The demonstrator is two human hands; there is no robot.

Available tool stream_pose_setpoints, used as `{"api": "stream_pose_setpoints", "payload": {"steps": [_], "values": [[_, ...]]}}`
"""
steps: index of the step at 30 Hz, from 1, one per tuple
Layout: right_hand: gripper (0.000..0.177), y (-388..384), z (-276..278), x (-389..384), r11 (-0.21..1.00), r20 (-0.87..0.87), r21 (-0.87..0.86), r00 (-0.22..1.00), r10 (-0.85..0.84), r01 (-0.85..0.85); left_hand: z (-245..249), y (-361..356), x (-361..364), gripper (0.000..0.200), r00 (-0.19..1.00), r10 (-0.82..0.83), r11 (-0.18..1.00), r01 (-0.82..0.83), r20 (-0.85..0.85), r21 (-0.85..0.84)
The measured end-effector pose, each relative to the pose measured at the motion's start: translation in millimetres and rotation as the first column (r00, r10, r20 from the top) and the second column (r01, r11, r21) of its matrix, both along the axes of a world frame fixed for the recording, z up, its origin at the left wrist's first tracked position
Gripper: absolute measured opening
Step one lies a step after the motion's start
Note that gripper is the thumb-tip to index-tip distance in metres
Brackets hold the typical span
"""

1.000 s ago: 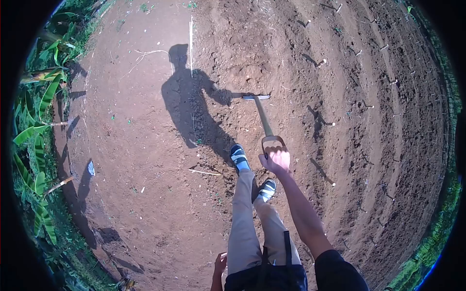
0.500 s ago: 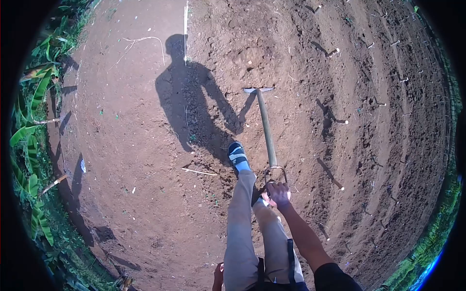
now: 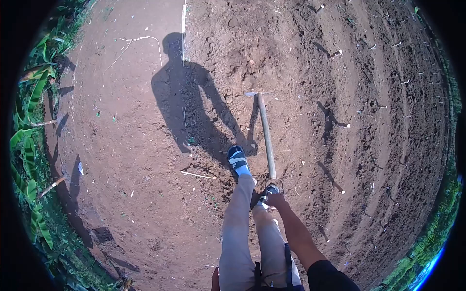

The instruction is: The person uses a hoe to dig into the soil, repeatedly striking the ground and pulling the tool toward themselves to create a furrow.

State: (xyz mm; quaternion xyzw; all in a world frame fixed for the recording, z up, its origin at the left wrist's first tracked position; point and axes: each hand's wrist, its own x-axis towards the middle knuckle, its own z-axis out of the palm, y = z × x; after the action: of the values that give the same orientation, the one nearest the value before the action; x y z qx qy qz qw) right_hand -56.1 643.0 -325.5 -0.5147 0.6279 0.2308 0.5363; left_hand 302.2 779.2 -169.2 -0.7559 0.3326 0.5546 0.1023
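My right hand point(image 3: 276, 199) is closed at the grip end of a hoe, around the lower part of its metal loop point(image 3: 281, 182). The hoe's wooden shaft point(image 3: 266, 133) slants away over the soil. At its far end a thin metal head point(image 3: 257, 93) lies crosswise on the ground. My left hand point(image 3: 215, 279) hangs low beside my left thigh at the bottom edge; its fingers cannot be made out. My left shoe point(image 3: 237, 157) is ahead on the soil, and the right shoe point(image 3: 272, 188) is partly behind the loop and my right hand.
Tilled rows with several cut stakes point(image 3: 336, 53) run along the right. A stick point(image 3: 198, 174) lies left of my feet. Green plants point(image 3: 33, 160) and short posts point(image 3: 52, 186) line the left edge. My shadow falls ahead on the soil.
My right hand has shifted slightly left and down with the hoe's grip end. The hoe's head has tilted so its blade shows thinner, and the shadow of my arm has moved right.
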Motion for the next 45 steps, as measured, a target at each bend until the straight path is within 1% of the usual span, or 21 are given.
{"api": "stream_pose_setpoints", "payload": {"steps": [4,9,12,15,17,20,21,22,23,25,26,27,29,31,33,35,37,39,41,42,45], "values": [[0.051,-47,82,-19,1.0,0.008,-0.006,1.0,0.011,-0.011,39,-27,-16,0.026,0.998,-0.049,0.997,0.047,-0.027,-0.062],[0.044,-163,224,-65,0.974,-0.078,-0.222,0.996,0.033,-0.05,127,-43,10,0.026,0.989,-0.141,0.974,0.13,-0.048,-0.184],[0.041,-268,304,-97,0.882,-0.087,-0.47,0.995,-0.05,0.003,113,-68,18,0.026,0.984,-0.024,0.965,-0.023,-0.179,-0.26],[0.04,-337,455,-98,0.82,-0.164,-0.572,0.976,-0.143,0.024,143,-130,-4,0.022,0.95,0.116,0.937,-0.201,-0.291,-0.284],[0.04,-341,466,-101,0.778,-0.299,-0.606,0.954,-0.031,-0.165,171,-168,-17,0.021,0.835,0.378,0.867,-0.471,-0.4,-0.164],[0.039,-298,516,-85,0.721,-0.316,-0.661,0.949,-0.014,-0.21,192,-208,-29,0.03,0.752,0.493,0.818,-0.571,-0.439,-0.06],[0.038,-281,523,-83,0.676,-0.34,-0.696,0.94,-0.016,-0.241,196,-217,-32,0.037,0.748,0.507,0.823,-0.567,-0.428,-0.017],[0.039,-253,440,-101,0.217,-0.482,-0.861,0.874,-0.057,-0.461,200,-224,-37,0.037,0.749,0.514,0.821,-0.57,-0.419,-0.012],[0.039,-243,430,-97,0.223,-0.479,-0.861,0.876,-0.051,-0.457,199,-227,-42,0.033,0.752,0.485,0.815,-0.574,-0.446,-0.08],[0.039,-231,415,-91,0.546,-0.349,-0.818,0.91,-0.223,-0.18,175,-220,-36,0.029,0.762,0.455,0.808,-0.571,-0.46,-0.148],[0.045,-230,427,-88,0.679,-0.284,-0.733,0.93,-0.235,-0.052,132,-207,-19,0.03,0.851,0.318,0.88,-0.429,-0.419,-0.205],[0.045,-231,429,-90,0.682,-0.279,-0.73,0.931,-0.237,-0.044,114,-201,-9,0.031,0.914,0.171,0.927,-0.276,-0.369,-0.254],[0.042,-228,426,-98,0.59,-0.249,-0.804,0.943,-0.221,-0.074,133,-196,-12,0.028,0.923,0.219,0.949,-0.277,-0.317,-0.151],[0.042,-242,428,-108,0.612,-0.21,-0.791,0.949,-0.234,-0.024,166,-206,-27,0.028,0.944,0.182,0.953,-0.238,-0.275,-0.185],[0.042,-252,439,-113,0.55,-0.295,-0.821,0.939,-0.177,-0.154,205,-228,-43,0.027,0.962,0.148,0.952,-0.201,-0.228,-0.231],[0.044,-254,489,-113,0.567,-0.287,-0.802,0.953,-0.094,-0.186,234,-223,-46,0.027,0.98,0.106,0.96,-0.146,-0.171,-0.241],[0.045,-267,531,-109,0.804,-0.222,-0.589,0.973,-0.067,-0.079,178,-204,-26,0.023,0.939,0.152,0.944,-0.23,-0.309,-0.237],[0.044,-268,514,-115,0.788,-0.218,-0.61,0.974,-0.065,-0.084,170,-207,-34,0.023,0.87,0.37,0.889,-0.434,-0.326,-0.147],[0.044,-266,484,-115,0.688,-0.247,-0.708,0.968,-0.034,-0.157,233,-222,-54,0.025,0.931,0.246,0.928,-0.306,-0.269,-0.212],[0.046,-270,478,-117,0.759,-0.142,-0.651,0.982,-0.127,0.004,251,-230,-66,0.025,0.932,0.245,0.926,-0.306,-0.267,-0.221],[0.047,-279,467,-128,0.756,-0.139,-0.654,0.985,-0.106,-0.011,274,-240,-79,0.025,0.939,0.232,0.927,-0.292,-0.254,-0.233]]}}
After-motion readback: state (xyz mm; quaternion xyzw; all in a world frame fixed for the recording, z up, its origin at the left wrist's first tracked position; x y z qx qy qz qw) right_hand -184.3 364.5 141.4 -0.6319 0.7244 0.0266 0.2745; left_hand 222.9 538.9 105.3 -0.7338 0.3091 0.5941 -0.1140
